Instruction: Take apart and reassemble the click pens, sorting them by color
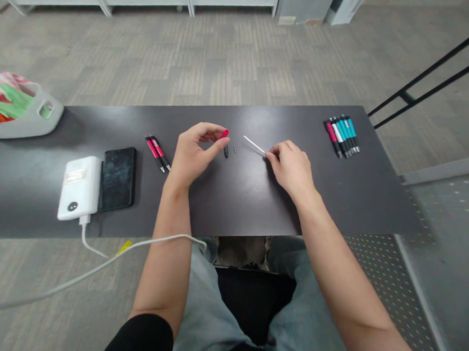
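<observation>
Head view: left hand pinches a red piece, right hand a rod (thin, white).

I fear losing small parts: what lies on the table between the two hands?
In the head view, a black pen piece and a tiny grey part lie between left hand and right hand, nearer the left.

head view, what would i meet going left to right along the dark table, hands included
White basket, white power bank, black phone, two red-and-black pens, left hand, small metal piece, thin white stick, right hand, row of pens.
</observation>
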Demonstrator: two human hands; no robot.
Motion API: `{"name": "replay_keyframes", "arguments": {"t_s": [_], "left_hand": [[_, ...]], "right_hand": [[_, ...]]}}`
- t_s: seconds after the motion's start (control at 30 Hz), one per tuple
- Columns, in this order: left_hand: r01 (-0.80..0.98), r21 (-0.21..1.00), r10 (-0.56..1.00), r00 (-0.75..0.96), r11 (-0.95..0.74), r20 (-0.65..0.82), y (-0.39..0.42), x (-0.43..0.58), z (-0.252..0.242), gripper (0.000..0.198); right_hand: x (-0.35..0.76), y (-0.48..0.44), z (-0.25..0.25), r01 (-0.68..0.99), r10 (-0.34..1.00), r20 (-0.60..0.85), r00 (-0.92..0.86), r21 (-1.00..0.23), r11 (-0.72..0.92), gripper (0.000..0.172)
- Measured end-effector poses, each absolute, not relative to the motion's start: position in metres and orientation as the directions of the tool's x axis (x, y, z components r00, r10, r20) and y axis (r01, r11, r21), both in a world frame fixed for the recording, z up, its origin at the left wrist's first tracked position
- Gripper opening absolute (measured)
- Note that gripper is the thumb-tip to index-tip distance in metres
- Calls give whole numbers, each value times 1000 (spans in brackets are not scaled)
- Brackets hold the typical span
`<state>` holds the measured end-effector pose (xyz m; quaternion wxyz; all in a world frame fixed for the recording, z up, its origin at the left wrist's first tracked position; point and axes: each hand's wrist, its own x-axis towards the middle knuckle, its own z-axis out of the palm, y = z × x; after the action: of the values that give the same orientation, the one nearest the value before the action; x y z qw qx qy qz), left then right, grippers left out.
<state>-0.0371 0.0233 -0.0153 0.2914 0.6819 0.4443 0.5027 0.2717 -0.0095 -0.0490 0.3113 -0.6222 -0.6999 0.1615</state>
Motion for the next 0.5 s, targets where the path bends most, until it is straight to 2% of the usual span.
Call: {"name": "replay_keyframes", "arguments": {"t_s": [0.13,0.2,0.33,0.5], "left_hand": [[338,847,912,131,-410,390,23,-33,-15,15],[338,850,915,144,-405,378,23,-30,-14,15],[329,848,909,190,-416,372,23,-25,-13,14],[315,827,879,275,-466,391,21,-25,-13,13]], "right_hand": [[278,-10,-32,538,984,175,-27,-827,162,38],[281,-13,-18,452,981,186,-57,-871,192,35],[283,-23,6,438,971,230,-72,-867,238,19],[288,-28,19,514,963,247,-108,-815,266,18]]}}
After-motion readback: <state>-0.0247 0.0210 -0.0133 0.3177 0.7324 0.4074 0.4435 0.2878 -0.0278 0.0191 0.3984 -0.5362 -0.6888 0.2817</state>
